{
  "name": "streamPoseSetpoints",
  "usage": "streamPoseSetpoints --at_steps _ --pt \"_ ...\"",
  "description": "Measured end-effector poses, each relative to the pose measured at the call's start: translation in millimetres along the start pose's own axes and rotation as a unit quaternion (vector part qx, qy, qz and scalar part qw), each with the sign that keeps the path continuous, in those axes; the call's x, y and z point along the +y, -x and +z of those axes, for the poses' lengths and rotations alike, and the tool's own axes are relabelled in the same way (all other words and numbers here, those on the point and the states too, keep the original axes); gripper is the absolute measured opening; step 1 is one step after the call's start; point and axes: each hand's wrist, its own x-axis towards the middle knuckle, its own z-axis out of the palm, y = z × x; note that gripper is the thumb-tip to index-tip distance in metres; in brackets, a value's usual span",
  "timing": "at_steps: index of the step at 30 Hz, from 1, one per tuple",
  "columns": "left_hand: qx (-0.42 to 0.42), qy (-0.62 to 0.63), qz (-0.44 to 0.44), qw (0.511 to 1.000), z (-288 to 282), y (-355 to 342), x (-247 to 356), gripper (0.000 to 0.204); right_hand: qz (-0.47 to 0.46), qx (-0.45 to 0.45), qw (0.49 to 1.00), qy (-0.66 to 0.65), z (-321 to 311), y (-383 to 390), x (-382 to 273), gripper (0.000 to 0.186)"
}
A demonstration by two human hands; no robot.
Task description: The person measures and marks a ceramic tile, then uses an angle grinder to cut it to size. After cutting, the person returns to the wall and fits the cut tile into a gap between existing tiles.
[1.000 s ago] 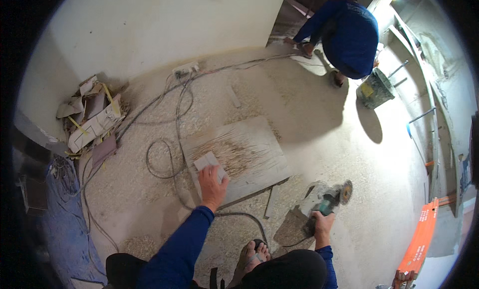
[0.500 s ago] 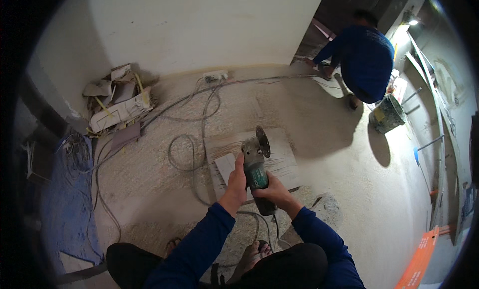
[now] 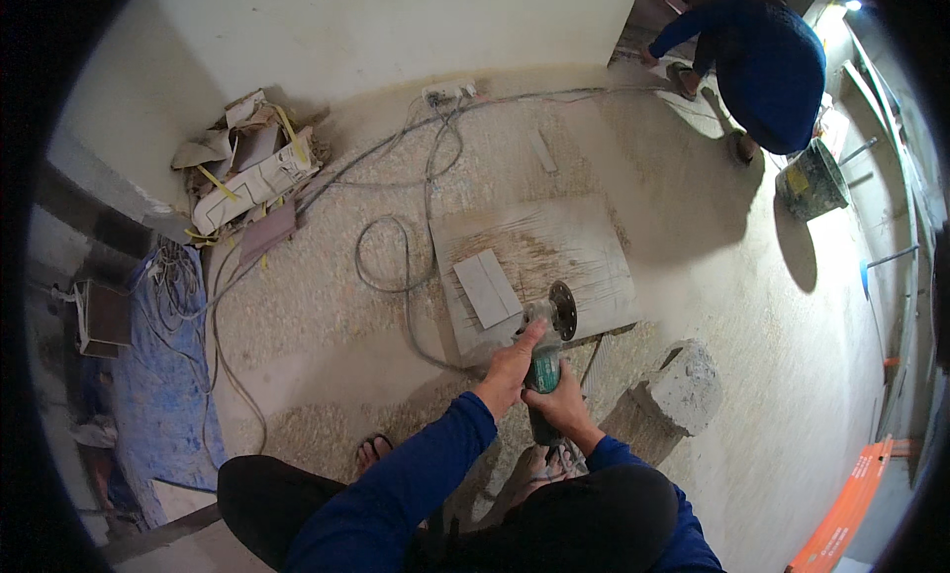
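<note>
1. While both hands grip the angle grinder (image 3: pixel 543 375), held over the near edge of the scored board (image 3: pixel 599 251), the left hand (image 3: pixel 508 377) closes around its head end and the right hand (image 3: pixel 564 405) around its body; a forward slip could bring the left fingers to the disc (image 3: pixel 564 311) (whether it is spinning, I cannot tell).
2. The pale tile piece (image 3: pixel 488 288) lies on the board with no hand on it, so a catching disc could fling it.
3. The looped cable (image 3: pixel 361 266) beside the board could snag a sandalled foot (image 3: pixel 369 454).
4. Flying chips could reach the crouching co-worker (image 3: pixel 772 73), whose back is turned.
</note>
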Motion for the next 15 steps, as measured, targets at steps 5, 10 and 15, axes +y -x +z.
streamPoseSetpoints --at_steps 5,10,15 --pt "-0.011 0.138 0.045 0.989 1 -15 -12 0.068 0.016 -0.039 0.999 0.002 2 -9 8 0.084" --pt "0.028 0.12 0.033 0.992 -1 -11 -11 0.07 0.015 -0.035 0.999 0.032 10 -11 6 0.083" --pt "0.034 -0.026 0.019 0.999 -19 -13 6 0.078 0.034 -0.035 0.998 -0.036 -1 -15 6 0.08"
